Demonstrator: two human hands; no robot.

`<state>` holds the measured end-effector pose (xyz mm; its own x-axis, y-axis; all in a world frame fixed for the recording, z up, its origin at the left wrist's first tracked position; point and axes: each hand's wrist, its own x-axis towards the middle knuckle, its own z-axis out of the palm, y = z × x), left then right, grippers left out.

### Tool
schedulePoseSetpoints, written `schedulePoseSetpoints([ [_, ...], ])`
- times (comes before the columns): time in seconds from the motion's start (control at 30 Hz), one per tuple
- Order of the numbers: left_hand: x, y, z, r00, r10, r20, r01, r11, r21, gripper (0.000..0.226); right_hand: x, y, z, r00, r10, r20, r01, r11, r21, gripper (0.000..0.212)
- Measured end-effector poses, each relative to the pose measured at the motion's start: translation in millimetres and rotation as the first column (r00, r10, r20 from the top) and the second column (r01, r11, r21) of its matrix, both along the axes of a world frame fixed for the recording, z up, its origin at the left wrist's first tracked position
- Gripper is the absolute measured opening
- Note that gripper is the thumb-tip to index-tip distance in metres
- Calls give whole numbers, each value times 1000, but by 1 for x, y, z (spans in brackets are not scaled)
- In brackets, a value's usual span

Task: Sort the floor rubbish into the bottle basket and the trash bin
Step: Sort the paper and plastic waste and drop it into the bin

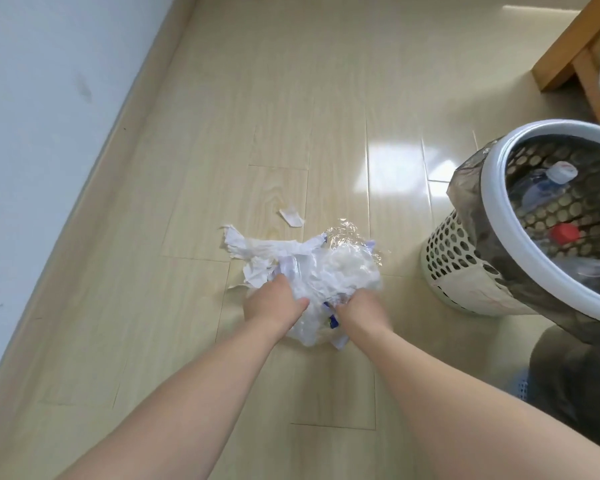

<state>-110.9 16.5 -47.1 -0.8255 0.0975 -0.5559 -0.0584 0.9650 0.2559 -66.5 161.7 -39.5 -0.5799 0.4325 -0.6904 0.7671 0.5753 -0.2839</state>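
Observation:
A heap of white paper scraps and clear plastic wrap (pixel 312 268) lies on the pale wood floor. My left hand (pixel 274 303) grips the heap's left side and my right hand (pixel 357 310) grips its near right side, fingers buried in the plastic. One small torn paper scrap (pixel 291 216) lies apart, just beyond the heap. At the right stands a perforated white bottle basket (pixel 499 188) lined with a dark bag, holding several plastic bottles (pixel 544 185). A dark bin (pixel 575 386) shows at the lower right, partly cut off.
A white wall (pixel 42 116) with a skirting board runs along the left. A wooden furniture leg (pixel 575 53) stands at the top right behind the basket. Bare floor stretches beyond the heap.

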Motion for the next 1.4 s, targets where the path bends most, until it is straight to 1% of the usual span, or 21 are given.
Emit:
schedulePoseSetpoints([
  [0.07, 0, 0, -9, 1000, 8, -20, -8, 1000, 13, 12, -2, -5, -14, 1000, -19, 1, 19, 999, 48, 5],
  [0.1, 0, -1, -12, 1000, 22, -12, -21, 999, 33, 6, 0, -5, -19, 999, -45, -9, 45, 996, 75, 12],
  [0.17, 2, -6, -12, 997, 76, 19, -78, 993, 85, 13, 1, -5, -25, 996, -89, -30, 92, 989, 118, 22],
  [0.2, 3, -10, -10, 993, 117, 31, -120, 986, 115, 16, 0, -5, -26, 996, -85, -32, 89, 987, 130, 23],
  [0.3, 1, -25, 0, 978, 208, 18, -208, 966, 156, 18, -4, -6, -26, 999, -37, 4, 36, 991, 127, 16],
  [0.37, 0, -36, 7, 976, 216, -33, -208, 965, 160, 23, -5, -9, -26, 999, -28, 23, 26, 995, 96, 11],
  [0.43, -1, -46, 10, 966, 241, -97, -221, 959, 179, 24, -6, -11, -28, 999, -35, 18, 34, 997, 71, 11],
  [0.5, 2, -54, 10, 944, 306, -124, -273, 935, 228, 22, -6, -10, -28, 999, -35, -18, 36, 999, 35, 8],
  [0.53, 4, -56, 11, 935, 337, -115, -299, 919, 256, 22, -5, -9, -25, 997, -53, -53, 52, 999, -5, 11],
  [0.6, 7, -61, 12, 919, 390, -50, -357, 881, 312, 21, 1, -5, -21, 985, -135, -110, 121, 984, -130, 20],
  [0.67, 7, -63, 20, 908, 417, 46, -404, 837, 370, 18, 10, 1, -13, 965, -229, -124, 195, 951, -240, 18],
  [0.73, 2, -60, 42, 900, 416, 133, -432, 801, 414, 14, 24, 8, 8, 941, -306, -146, 251, 919, -305, 14],
  [0.8, -5, -49, 75, 906, 370, 204, -422, 793, 439, 15, 35, 20, 37, 925, -315, -214, 242, 920, -308, 17],
  [0.87, -7, -31, 115, 930, 290, 227, -365, 811, 458, 14, 45, 34, 74, 908, -315, -276, 232, 927, -293, 15],
  [0.93, 0, -3, 164, 964, 179, 198, -255, 839, 481, 12, 61, 57, 115, 882, -327, -338, 238, 930, -279, 10],
  [1.0, 10, 25, 202, 982, 72, 172, -151, 848, 507, 8, 77, 81, 146, 874, -297, -384, 221, 948, -228, 7],
  [1.07, 32, 65, 243, 992, -30, 122, -40, 843, 537, 7, 107, 114, 179, 858, -279, -432, 226, 959, -169, 5],
  [1.13, 58, 104, 274, 992, -101, 75, 40, 818, 574, 8, 139, 148, 202, 857, -265, -443, 246, 964, -101, 9],
  [1.2, 84, 142, 294, 988, -150, 45, 92, 792, 604, 10, 167, 180, 217, 856, -277, -436, 285, 957, -49, 12],
  [1.27, 115, 184, 307, 979, -201, 25, 144, 777, 613, 11, 200, 218, 230, 839, -339, -426, 359, 933, -36, 14],
  [1.4, 175, 263, 306, 957, -290, 4, 236, 788, 569, 8, 255, 289, 227, 784, -464, -412, 489, 871, -50, 21],
])
